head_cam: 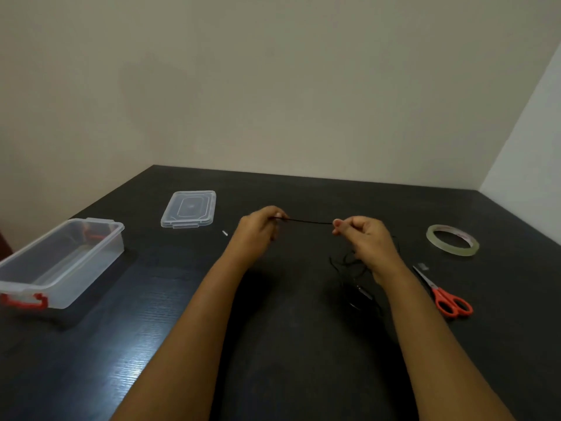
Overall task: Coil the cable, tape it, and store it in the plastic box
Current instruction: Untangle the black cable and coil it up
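Mid-frame, the left hand (261,221) and right hand (362,230) each pinch the cable (306,221), taut between them — the rest lies tangled lower right. Best to wind even loops, keeping tension light; the box (91,238) waits at left.

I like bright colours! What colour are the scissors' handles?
Orange-red handles on the scissors, seen in the head view.

One box (62,262) (lid (189,209) off), one cable (306,221)

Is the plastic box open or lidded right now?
Open. The plastic box has no lid on; its clear lid lies flat on the table, apart from it.
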Tool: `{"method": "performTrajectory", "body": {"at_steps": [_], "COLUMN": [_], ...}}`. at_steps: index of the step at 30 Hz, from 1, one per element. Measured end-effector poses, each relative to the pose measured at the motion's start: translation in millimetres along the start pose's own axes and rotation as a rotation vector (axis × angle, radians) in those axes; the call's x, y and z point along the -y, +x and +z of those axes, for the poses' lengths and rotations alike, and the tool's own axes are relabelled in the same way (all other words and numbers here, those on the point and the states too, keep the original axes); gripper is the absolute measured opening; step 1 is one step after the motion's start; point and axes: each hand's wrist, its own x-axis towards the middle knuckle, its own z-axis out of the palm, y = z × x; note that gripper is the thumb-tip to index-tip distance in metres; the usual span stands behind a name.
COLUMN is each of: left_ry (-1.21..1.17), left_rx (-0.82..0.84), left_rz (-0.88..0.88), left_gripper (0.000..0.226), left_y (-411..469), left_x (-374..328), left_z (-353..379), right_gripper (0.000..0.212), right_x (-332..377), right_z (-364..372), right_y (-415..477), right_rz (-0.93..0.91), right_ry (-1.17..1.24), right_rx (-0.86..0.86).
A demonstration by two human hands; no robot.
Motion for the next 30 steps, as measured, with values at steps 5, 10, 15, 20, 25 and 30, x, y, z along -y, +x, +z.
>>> {"method": "performTrajectory", "body": {"at_steps": [5,10,15,20,25,30], "left_ry": [-0.948,-1.757,-1.593,-0.572,-0.439,-0.189], "left_rx": [-0.062,-0.481,-0.544,-0.028,0.249,0.265], "left_rz": [-0.417,-0.4,-0.339,-0.043,-0.042,-0.076], "left_gripper": [0.031,0.027,0.029,0.07,0.06,0.086], "left_y": [-1.2,-2.7,1.0,-15.0,-24.3,-11.1], "left_x": [13.0,25.0,13.4,-37.0,-42.6,-19.2], "left_z": [-31.2,-58.5,-44.7,25.9,53.0,25.1], "right_gripper": [0.021,0.018,0.027,0.022,0.022,0.022], "right_x": [-9.1,-13.7,-8.4,3.5,5.5,6.4], "right_z": [-26.1,-28.9,-6.6,21.0,24.2,10.8], "right_y": [1.1,-1.1,-0.3,-6.6,-11.5,-5.6], "right_rz": [-0.032,-0.107,-0.138,-0.061,-0.082,0.004], "right_ry": [-0.176,-0.557,-0.471,-0.33,-0.249,-0.114], "right_rx": [-0.069,-0.098,0.048,0.1,0.05,-0.161]}}
